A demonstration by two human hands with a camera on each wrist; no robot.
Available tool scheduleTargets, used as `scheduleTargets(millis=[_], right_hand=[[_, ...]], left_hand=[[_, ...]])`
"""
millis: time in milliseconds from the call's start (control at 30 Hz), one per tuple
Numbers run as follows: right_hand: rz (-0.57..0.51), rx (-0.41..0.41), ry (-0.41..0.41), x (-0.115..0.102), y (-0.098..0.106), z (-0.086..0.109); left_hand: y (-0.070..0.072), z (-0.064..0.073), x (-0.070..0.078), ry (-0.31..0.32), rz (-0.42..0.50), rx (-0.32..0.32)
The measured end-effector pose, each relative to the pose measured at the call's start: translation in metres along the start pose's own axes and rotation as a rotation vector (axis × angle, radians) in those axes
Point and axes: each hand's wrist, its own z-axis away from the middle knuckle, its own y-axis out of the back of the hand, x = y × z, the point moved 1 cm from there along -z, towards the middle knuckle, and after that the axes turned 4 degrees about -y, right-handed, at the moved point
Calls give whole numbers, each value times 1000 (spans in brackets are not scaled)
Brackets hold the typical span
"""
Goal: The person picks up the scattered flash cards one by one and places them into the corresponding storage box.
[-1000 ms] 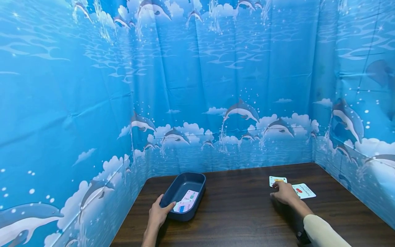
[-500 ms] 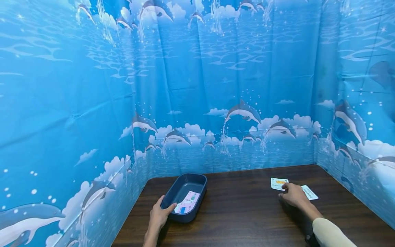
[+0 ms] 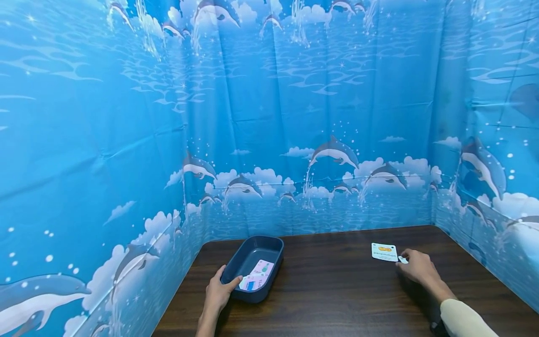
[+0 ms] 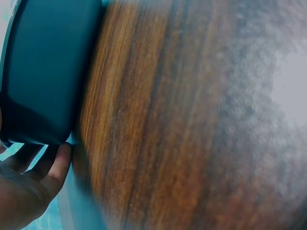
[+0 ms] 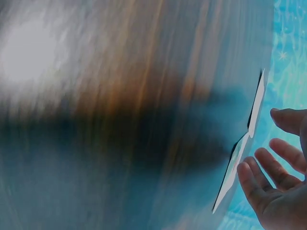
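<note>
At the table's left, a dark blue rectangular tray stands with two pink picture cards inside, one partly over the other. My left hand grips its near left corner, thumb over the rim; the left wrist view shows fingers against the outer wall of the tray. On the right lies a white card with orange fruit. Beside it my right hand covers most of a second white card, fingertips right at its corner. In the right wrist view the fingers are loosely bent by the cards' edges.
The dark wood-grain table spans the space between tray and cards. A blue dolphin-print curtain hangs along its back and both sides.
My right hand has moved right, off the orange-fruit card, which now shows fully, and over the second card, which it mostly hides. The left hand stays on the tray.
</note>
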Motion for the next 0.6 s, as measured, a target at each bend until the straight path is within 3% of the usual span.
scheduleTargets(millis=[600], right_hand=[[96,11,-76,30,8,-6]], left_hand=[[-1,0,0,11,19,1]])
